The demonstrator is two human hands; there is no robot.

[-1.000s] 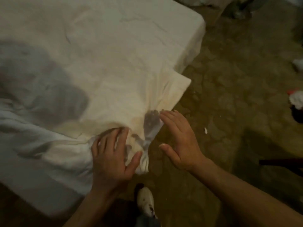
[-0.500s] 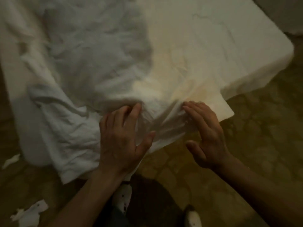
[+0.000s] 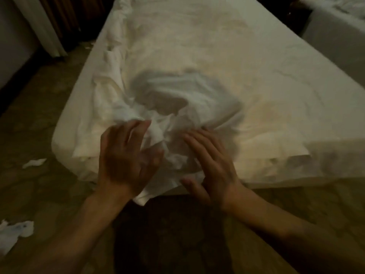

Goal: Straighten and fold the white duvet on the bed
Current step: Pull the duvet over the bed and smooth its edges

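The white duvet [image 3: 197, 62] lies spread over the bed [image 3: 335, 167], smooth toward the far end and bunched into crumpled folds at the near edge. A loose corner of it hangs off the foot of the bed between my arms. My left hand [image 3: 124, 161] lies on the crumpled cloth with fingers spread and nearly straight, blurred by motion. My right hand [image 3: 211, 163] presses flat on the folds beside it, fingers straight, thumb out toward the hanging corner. Neither hand has cloth curled inside its fingers.
Patterned carpet surrounds the bed. White scraps [image 3: 33, 162] lie on the floor at the left, and a bigger crumpled white piece [image 3: 13, 234] sits at the lower left. Curtains [image 3: 49, 26] hang at the back left. A second white bed [image 3: 335, 26] stands at the back right.
The view has swung left and up the bed. Both hands have pushed forward onto the bed, and the cloth between them has bunched into a crumpled heap.
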